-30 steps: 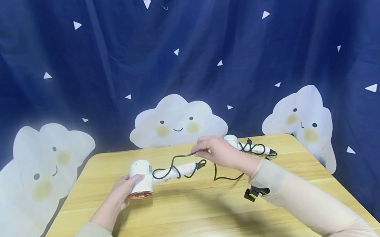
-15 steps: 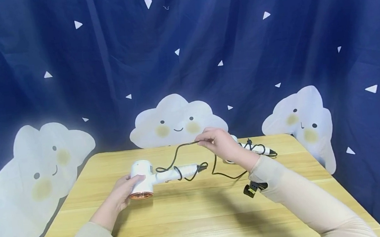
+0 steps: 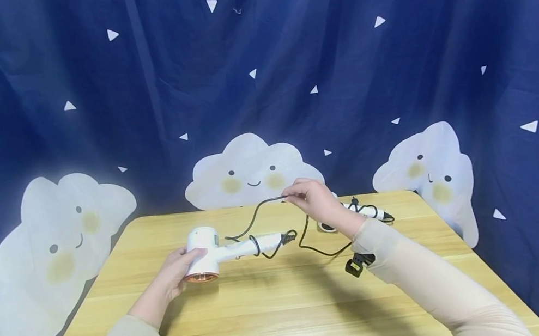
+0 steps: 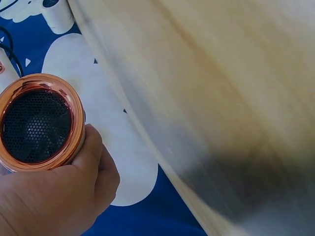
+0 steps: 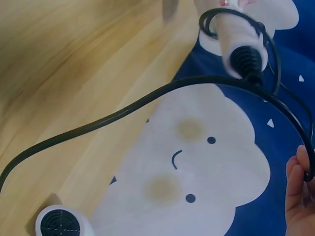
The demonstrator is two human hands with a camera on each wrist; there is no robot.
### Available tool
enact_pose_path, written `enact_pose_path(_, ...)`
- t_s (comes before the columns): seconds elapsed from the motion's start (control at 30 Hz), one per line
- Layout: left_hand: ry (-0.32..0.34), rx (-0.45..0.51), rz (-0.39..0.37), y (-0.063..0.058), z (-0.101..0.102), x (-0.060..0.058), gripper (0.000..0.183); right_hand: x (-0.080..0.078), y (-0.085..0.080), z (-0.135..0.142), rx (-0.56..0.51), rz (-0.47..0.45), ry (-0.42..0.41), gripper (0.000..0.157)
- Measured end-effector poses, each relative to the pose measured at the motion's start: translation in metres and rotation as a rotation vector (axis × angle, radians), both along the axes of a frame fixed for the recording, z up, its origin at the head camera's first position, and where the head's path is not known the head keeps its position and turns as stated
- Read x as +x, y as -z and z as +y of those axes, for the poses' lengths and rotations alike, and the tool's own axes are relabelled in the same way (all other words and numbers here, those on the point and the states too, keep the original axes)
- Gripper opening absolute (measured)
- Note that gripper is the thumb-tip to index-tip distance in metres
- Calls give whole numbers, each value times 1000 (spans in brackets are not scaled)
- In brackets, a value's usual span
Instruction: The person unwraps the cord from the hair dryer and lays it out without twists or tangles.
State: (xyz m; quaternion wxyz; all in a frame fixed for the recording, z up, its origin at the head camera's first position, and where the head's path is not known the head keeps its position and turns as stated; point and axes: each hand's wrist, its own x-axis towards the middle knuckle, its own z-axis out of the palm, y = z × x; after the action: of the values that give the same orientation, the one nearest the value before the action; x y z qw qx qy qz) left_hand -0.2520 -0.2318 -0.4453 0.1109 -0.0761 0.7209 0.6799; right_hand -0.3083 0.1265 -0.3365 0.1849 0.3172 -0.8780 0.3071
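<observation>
My left hand [image 3: 174,271] grips the head of a white hair dryer [image 3: 243,249], held above the table with its handle pointing right. In the left wrist view its copper rim [image 4: 76,115] surrounds a dark mesh. A black cord [image 5: 197,80] loops round the handle and rises to my right hand [image 3: 316,201], which pinches it between thumb and fingers. Past those fingers the cord sags in a slack bend below the right wrist. In the right wrist view only the fingertips [image 5: 296,184] show at the right edge.
A second white hair dryer [image 3: 365,211], its cord wound round the handle, lies at the table's back right, partly behind the right hand. The wooden table [image 3: 246,323] ends at a blue curtain [image 3: 146,120] printed with clouds.
My right hand has risen and shifted slightly right, drawing the cord up. A wide loop near the dryer's head has come off the handle. The left hand has stayed in place.
</observation>
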Motion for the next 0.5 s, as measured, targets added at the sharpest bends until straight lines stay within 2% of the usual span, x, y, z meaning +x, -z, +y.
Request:
enact_pose_path(0.2,20,14,-1,-1,0,1,72,-9,9,2,-11,-3,19,13)
enact_pose_path(0.5,33,64,15,-1,1,0,69,-20,34,1,10,-10,15,12)
